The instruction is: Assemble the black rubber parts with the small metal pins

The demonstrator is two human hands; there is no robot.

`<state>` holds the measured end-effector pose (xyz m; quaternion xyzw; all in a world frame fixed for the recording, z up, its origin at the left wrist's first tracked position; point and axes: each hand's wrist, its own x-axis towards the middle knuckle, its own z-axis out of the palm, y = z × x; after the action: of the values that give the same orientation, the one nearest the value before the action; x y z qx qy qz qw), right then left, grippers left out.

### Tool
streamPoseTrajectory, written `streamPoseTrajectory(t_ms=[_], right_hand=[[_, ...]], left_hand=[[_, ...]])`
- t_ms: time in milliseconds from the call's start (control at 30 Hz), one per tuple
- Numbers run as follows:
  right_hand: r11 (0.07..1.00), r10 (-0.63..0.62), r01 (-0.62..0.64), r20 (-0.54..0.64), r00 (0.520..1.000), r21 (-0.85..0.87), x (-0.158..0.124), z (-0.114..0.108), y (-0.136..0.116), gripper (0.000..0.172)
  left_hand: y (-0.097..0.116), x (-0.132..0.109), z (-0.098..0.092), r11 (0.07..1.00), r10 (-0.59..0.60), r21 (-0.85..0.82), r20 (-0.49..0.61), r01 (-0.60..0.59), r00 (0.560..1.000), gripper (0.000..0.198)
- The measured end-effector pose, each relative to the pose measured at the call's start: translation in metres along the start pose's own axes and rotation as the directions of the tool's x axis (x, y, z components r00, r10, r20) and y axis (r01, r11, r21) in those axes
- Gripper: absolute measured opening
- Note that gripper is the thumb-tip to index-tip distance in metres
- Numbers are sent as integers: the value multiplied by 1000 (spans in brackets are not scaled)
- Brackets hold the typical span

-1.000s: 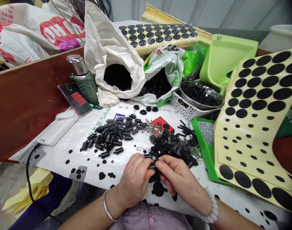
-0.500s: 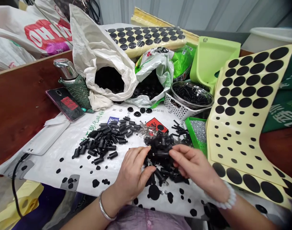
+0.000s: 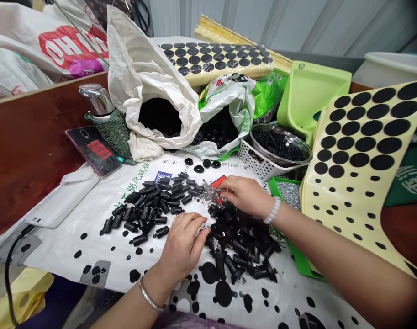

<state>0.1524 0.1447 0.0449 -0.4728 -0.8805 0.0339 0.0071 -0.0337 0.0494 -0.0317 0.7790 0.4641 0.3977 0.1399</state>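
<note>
My left hand (image 3: 183, 244) is curled beside the heap of black assembled parts (image 3: 234, 242), its thumb and fingertips drawn together. Whatever lies between them, if anything, is hidden. Over the far side of that heap reaches my right hand (image 3: 247, 195), with its fingers bent and pinched at a small pile of silvery metal pieces (image 3: 210, 194). What those fingertips grip is too small to make out. Loose black plastic cylinders (image 3: 150, 208) with a narrow stub lie to the left of the metal pieces.
Behind stand a white sack (image 3: 128, 107), a plastic bag of black discs (image 3: 244, 98) and a steel bowl of black screw-like pieces (image 3: 306, 153) on a white basket (image 3: 251, 160). Sheets of black round stickers (image 3: 341, 183) and a green tray (image 3: 302, 260) are at right, a phone (image 3: 92, 148) at left.
My right hand has moved forward and left, from the black parts to the metal pieces. My left hand stays near the heap, slightly left. The black assembled parts now show more fully.
</note>
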Motion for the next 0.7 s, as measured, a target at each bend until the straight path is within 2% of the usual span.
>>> streamPoseTrajectory(t_ms=[67,167,267,400,567,700], right_hand=[[993,-113,115,86,990,-18,24,9,2,12],[977,-195,207,169,966,-55,43,23,4,13],[970,-207,229,208,956,-84,47,31,7,17],[974,-182,207,230,956,-88,46,32,8,14],[992,-121,123,122,985,-6,36,21,10,16],[985,-62,64,-18,998,159,10,9,13,17]], left_hand=[[-1,-1,-1,1000,-9,-10,-2,9,1000,17],[-2,-2,-2,999,-13,-33,18,14,1000,16],[-3,-3,-1,999,-26,-44,42,28,999,17],[-4,-3,1,998,-62,-22,89,64,994,27],[-4,-6,-1,993,-92,-69,95,99,991,28],[1,1,-17,989,-112,-86,96,120,989,24]])
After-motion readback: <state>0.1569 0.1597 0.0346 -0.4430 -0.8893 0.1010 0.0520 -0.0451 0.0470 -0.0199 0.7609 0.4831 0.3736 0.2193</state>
